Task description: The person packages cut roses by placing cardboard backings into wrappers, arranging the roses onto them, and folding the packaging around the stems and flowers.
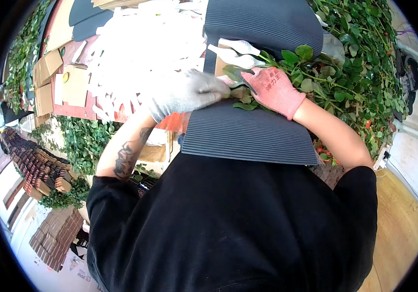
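My left hand (192, 92), in a pale grey glove, has its fingers drawn together at a flower head in a white foam net (229, 81); the fingertips are slightly blurred. Just to the right, my right hand (273, 90), in a pink glove with dark print, closes around leafy rose stems (240, 95). Above them lie two more net-covered flower heads (240, 59), pointing left, their stems running right. Beneath the hands is a dark ribbed sheet (248, 134), its near end toward my body. The blooms inside the nets are hidden.
A large pile of white foam nets (145, 53) covers the table's left side. Cardboard pieces (76, 85) lie beyond it. Leafy rose stems (350, 73) are heaped at the right. More greenery (85, 143) and stacked boxed bunches (36, 160) stand at the left.
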Motion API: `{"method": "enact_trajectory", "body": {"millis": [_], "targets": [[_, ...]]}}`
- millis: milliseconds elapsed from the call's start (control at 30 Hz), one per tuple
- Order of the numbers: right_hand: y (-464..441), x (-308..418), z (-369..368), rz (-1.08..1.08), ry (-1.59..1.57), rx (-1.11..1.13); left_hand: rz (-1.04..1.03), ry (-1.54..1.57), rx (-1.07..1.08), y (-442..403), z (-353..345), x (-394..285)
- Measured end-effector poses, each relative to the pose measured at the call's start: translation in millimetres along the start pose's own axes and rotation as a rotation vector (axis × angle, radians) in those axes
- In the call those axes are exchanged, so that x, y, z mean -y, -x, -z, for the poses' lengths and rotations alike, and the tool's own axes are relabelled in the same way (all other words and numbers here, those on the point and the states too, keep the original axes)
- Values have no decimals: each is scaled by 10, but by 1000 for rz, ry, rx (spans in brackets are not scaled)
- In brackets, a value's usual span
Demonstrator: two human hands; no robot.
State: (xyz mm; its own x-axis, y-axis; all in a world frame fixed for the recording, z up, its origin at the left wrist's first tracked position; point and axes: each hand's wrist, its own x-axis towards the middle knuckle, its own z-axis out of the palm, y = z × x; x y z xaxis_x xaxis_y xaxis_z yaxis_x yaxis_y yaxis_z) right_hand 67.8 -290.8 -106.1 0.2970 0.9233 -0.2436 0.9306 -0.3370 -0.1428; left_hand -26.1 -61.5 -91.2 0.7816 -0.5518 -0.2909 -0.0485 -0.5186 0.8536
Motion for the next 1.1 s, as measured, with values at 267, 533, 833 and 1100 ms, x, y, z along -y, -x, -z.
{"method": "enact_trajectory", "body": {"millis": [267, 533, 833, 1100], "targets": [[12, -37, -70, -5, -117, -116, 126, -559, -411, -92, -203, 209], [16, -47, -139, -22, -71, -80, 157, -601, -513, 371, 201, 190], [-34, 59, 116, 39, 96, 92, 51, -96, -93, 30, 22, -48], [-69, 51, 119, 98, 97, 31, -99, -311, -239, -36, -57, 15]]}}
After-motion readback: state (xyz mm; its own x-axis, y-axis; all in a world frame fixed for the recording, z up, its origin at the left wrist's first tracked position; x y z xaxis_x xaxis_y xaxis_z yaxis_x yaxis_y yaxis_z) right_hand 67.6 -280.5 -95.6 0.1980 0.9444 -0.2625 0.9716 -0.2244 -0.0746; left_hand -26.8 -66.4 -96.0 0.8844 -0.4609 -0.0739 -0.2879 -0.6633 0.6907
